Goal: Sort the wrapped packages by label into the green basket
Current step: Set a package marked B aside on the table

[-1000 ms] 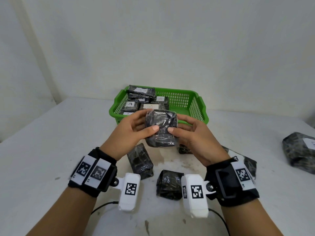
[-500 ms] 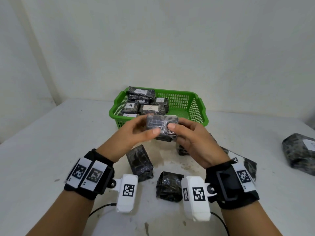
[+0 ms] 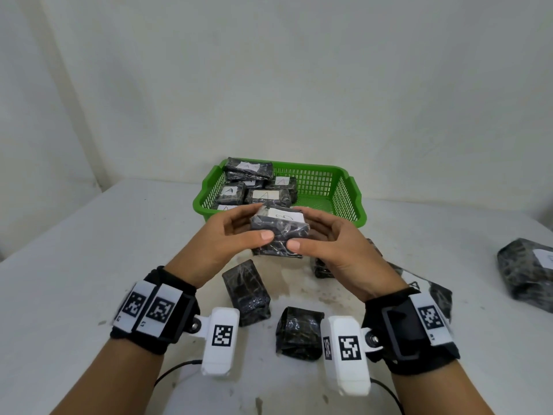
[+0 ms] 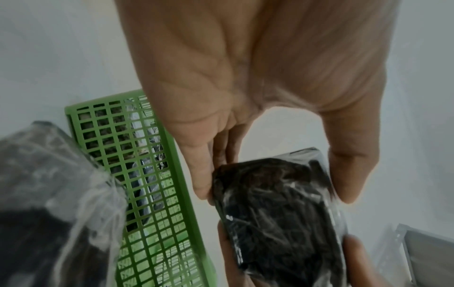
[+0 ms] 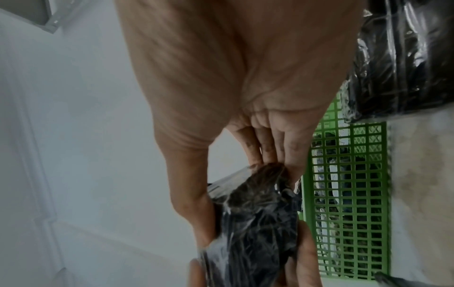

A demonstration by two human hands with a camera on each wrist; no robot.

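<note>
Package (image 3: 278, 232): black, film-wrapped, white label up, in both hands' grip.

Head view high, looking forward-down; both wrist views close along the palms, all sharing the green basket (image 3: 347, 187).

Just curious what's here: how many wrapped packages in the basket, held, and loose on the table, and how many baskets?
Basket packages: about 6, stacked
Held package, in left hand and right hand: 1
Loose packages on table: 5
Green basket: 1
Total: about 13
</note>
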